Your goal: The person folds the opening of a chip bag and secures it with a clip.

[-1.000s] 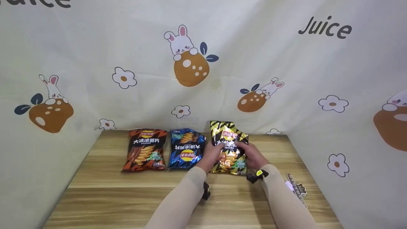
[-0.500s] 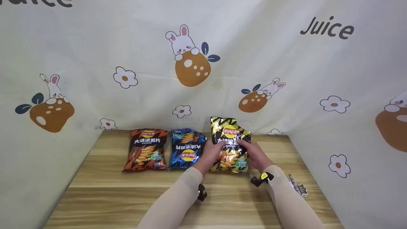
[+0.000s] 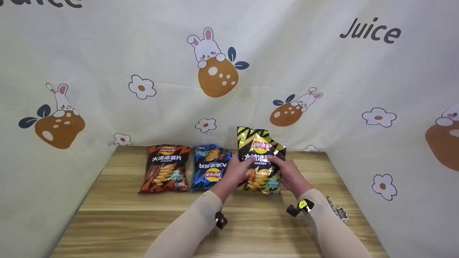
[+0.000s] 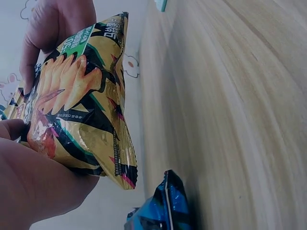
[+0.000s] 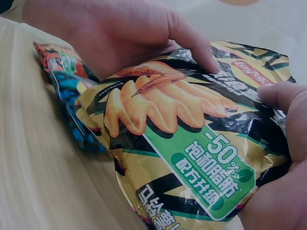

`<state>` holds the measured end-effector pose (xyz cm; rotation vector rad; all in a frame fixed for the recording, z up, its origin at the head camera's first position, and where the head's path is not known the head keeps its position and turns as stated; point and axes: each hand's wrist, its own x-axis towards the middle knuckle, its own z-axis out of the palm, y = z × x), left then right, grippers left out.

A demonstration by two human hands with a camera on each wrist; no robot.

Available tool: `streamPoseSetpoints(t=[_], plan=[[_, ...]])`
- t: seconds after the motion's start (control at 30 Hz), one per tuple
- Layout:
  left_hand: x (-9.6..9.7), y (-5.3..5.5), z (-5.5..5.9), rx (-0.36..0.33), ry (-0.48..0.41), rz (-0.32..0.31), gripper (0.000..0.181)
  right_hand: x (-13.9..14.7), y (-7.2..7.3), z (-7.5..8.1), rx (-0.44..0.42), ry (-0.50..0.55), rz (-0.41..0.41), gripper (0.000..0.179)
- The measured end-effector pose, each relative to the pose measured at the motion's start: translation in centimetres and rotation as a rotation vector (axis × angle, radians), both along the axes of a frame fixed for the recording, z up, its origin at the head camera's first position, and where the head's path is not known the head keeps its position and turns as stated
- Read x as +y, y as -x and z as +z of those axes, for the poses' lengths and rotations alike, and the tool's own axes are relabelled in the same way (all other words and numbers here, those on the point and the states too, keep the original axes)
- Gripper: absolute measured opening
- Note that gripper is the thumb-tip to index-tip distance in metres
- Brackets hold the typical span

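A yellow and black bag of chips (image 3: 261, 172) is held between both hands, off the table in the left wrist view. My left hand (image 3: 237, 173) grips its left side, thumb across the front. On the right side my right hand (image 3: 291, 175) grips it in the same way, and both thumbs point inward. The fingers behind the bag are hidden. Its top right corner looks cut or folded away. In the right wrist view the printed front of the yellow bag (image 5: 168, 129) fills the middle.
To the left, a blue bag of chips (image 3: 209, 166) and an orange and black bag of chips (image 3: 165, 168) lie on the wooden table (image 3: 118, 222). A flat ruler-like piece with a dark figure (image 3: 337, 209) lies at the right edge. A printed curtain (image 3: 161, 107) encloses the table.
Both hands have raised the yellow bag, and its top edge sits higher against the curtain. The forearms have spread slightly apart. The blue and orange bags stay in place.
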<state>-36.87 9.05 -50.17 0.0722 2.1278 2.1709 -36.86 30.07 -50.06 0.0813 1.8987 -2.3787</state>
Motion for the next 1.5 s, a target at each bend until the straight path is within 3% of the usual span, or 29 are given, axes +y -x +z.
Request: streamPoseSetpoints(t=[0.17, 0.53, 0.97, 1.2, 1.5], plan=[[-0.9, -0.4, 0.7, 0.027, -0.002, -0.038, 0.063, -0.7, -0.7, 0.6, 0.037, 0.01, -0.012, 0.052], [-2.8, -1.5, 1.9, 0.063, 0.005, -0.086, 0.064, -1.8, -2.1, 1.8, 0.08, 0.007, 0.064, 0.059], [-5.2, -2.3, 2.6, 0.007, -0.103, -0.189, 0.07, -3.1, -2.9, 2.6, 0.119, -0.004, 0.059, 0.059], [-6.6, -2.8, 2.9, 0.058, -0.058, -0.227, 0.068, -4.2, -3.4, 2.9, 0.13, 0.017, 0.085, 0.051], [-8.6, -3.4, 3.2, 0.011, -0.023, -0.255, 0.063, -5.0, -3.8, 3.0, 0.149, -0.018, 0.174, 0.066]])
